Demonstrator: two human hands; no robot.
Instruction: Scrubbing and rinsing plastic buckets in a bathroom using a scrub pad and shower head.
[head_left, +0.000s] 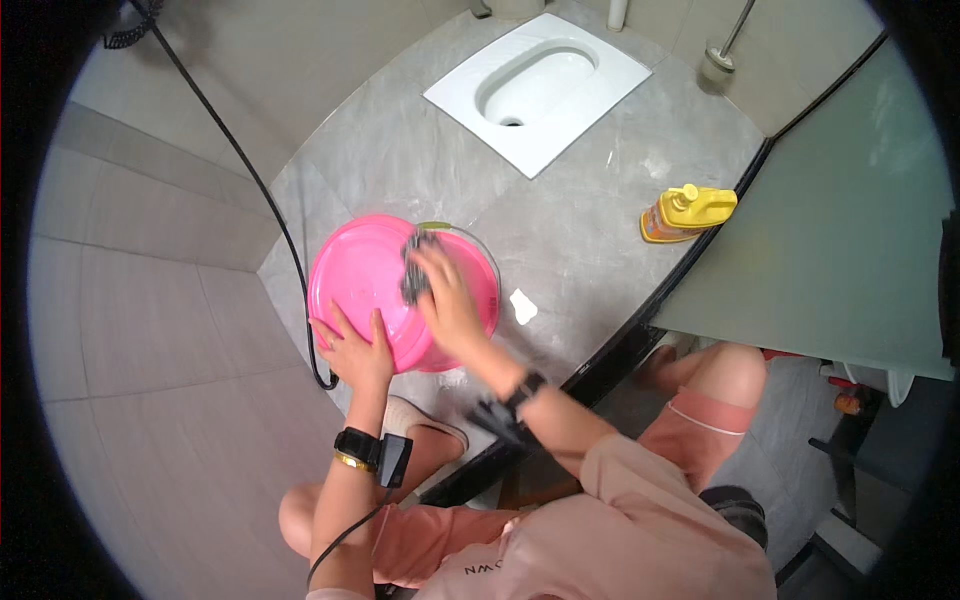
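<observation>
A pink plastic bucket (360, 262) is tipped on the tiled floor in front of me, a smooth round face turned up. Its wire handle (491, 259) with a green grip (433, 225) curves along the right side. My left hand (356, 349) steadies the bucket at its near left edge, fingers spread over the pink plastic. In my right hand (450, 304) is a dark grey scrubber (416, 274), pressed against the bucket's side beside the round face. Motion blurs the scrubber, so whether it is cloth or metal wool is unclear.
A white squat toilet (536, 94) is set into the floor ahead. To the right are a yellow bottle (686, 215), a black door sill (622, 345) and a frosted glass panel (825, 225). A black hose (247, 157) hangs at left; a toilet brush (718, 64) stands far right.
</observation>
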